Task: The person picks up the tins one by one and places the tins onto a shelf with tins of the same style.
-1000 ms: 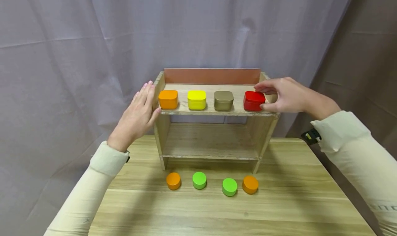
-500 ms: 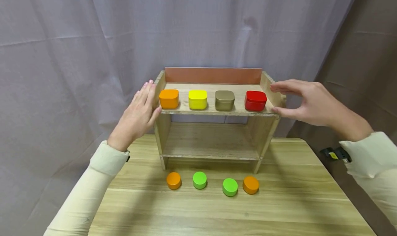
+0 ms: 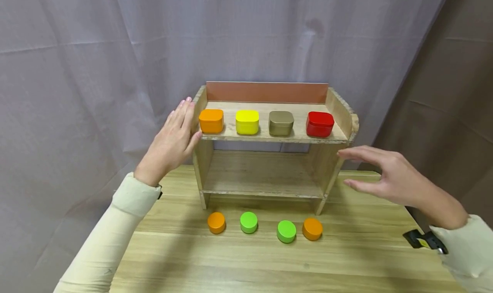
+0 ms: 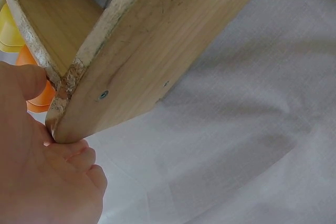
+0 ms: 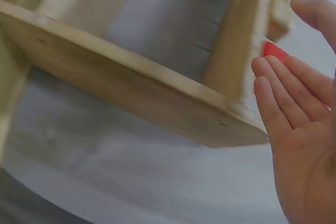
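One red box left standing on the shelf unit, the right hand drawn away

Head view: a second ago the right hand was at the red box with thumb and fingertips; now it has dropped below the top board, beside the shelf unit's right side, with thumb and fingers spread apart and nothing between them. The red box sits upright on the top board, rightmost in a row with the orange box, yellow box and olive box. That suggests its placing is finished. On the tabletop, two green discs lie between two orange discs, all four unmoved. The left hand is where it was, fingers straight along the left side panel.

Left wrist view: the left hand's thumb meets the front edge while its fingers lie against the panel; it has hold of no box.

Right wrist view: blurred, but the palm is bare and the fingers extended, with the thumb well off. The red box shows just past the fingertips; whether they touch the wood, I cannot tell.
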The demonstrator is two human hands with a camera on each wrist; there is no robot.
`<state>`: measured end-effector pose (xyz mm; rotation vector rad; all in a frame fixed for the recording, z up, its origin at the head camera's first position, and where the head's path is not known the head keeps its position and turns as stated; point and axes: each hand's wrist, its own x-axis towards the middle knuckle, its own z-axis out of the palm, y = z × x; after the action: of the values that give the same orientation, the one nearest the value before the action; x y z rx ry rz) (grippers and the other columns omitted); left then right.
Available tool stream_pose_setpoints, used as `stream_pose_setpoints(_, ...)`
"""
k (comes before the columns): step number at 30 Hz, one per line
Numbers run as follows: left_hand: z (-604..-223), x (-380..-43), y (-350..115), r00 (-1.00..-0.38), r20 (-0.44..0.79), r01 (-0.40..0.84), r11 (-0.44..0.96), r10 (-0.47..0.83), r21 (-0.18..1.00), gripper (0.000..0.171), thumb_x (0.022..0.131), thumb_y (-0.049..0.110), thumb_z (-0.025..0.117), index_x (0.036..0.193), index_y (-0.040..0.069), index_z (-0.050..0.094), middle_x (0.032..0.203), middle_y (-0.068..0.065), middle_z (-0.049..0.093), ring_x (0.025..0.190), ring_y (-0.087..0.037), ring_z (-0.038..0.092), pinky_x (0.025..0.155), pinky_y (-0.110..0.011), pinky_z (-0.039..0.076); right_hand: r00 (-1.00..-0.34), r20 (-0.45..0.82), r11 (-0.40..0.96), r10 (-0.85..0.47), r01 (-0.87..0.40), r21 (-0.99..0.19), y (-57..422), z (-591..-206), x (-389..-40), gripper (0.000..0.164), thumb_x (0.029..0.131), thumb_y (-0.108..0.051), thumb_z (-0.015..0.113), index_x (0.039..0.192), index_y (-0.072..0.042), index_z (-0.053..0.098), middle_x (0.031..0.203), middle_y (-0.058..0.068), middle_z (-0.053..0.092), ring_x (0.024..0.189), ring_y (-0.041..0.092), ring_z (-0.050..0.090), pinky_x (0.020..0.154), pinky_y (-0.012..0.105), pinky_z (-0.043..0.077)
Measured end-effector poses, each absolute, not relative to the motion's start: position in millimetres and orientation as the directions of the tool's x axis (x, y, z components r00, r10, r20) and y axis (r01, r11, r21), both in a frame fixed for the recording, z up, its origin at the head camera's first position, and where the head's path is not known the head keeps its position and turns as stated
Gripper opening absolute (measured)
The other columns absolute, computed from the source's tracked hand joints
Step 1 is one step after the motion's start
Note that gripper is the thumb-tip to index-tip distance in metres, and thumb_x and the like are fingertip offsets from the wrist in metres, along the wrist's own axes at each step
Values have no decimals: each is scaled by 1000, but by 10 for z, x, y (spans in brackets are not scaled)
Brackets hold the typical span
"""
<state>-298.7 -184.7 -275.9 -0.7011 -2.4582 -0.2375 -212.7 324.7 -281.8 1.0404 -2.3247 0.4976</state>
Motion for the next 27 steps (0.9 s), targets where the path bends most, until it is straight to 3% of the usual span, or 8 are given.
stream_pose_setpoints(13,-2758,-2987,-1849,-705,565,534,845,428,25,75,112,32,49,167,-4,13,177,-22,13,165,-39,16,133,-59,20,-696,485,654,-530,-699,-289,3302,-4102,-2169,66,73,-13,97,133,-11,70,123,6,78,108,15,74,99,2,45)
stream_pose_setpoints(21,-2737,-3002,-1847,-701,569,535,845,430,22,75,112,32,49,167,-3,13,177,-22,14,165,-39,16,134,-58,20,-792,354,657,-497,-610,-442,3351,-4709,-2218,57,84,-24,91,134,-9,68,128,6,75,113,18,72,94,31,63)
stream_pose_setpoints(27,-2756,-2999,-1849,-706,561,535,845,432,22,75,112,32,49,167,-4,13,177,-23,14,165,-39,16,134,-58,20,-842,243,668,-482,-533,-520,3367,-4968,-2250,62,86,-31,89,134,1,66,129,13,74,112,25,73,95,39,63)
